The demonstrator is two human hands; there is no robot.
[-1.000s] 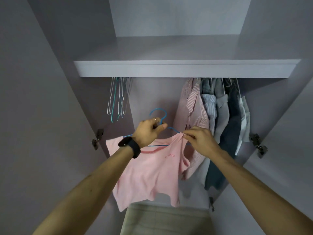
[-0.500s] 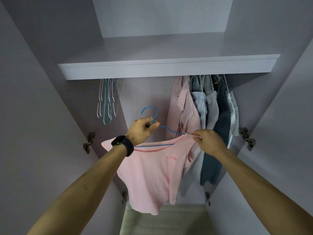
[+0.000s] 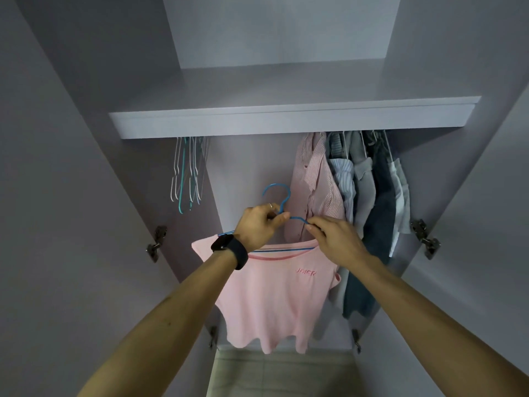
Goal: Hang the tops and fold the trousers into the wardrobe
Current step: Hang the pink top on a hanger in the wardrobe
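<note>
A pink top [image 3: 272,296] hangs on a blue hanger [image 3: 279,197] in front of the open wardrobe, below the shelf. My left hand [image 3: 257,224], with a black watch on the wrist, grips the hanger at the base of its hook. My right hand [image 3: 333,239] pinches the hanger's right arm near the top's shoulder. The hook points up and is free of the rail, which the shelf hides.
A white shelf [image 3: 286,121] spans the wardrobe. Several empty hangers [image 3: 187,173] hang at the left. A pink striped shirt [image 3: 315,181] and several grey and blue garments [image 3: 375,196] hang at the right. Both doors stand open, with hinges [image 3: 156,243] on the frame.
My right hand has moved up and left along the hanger's arm, from the top's shoulder towards my left hand. The top now sits more squarely on the hanger.
</note>
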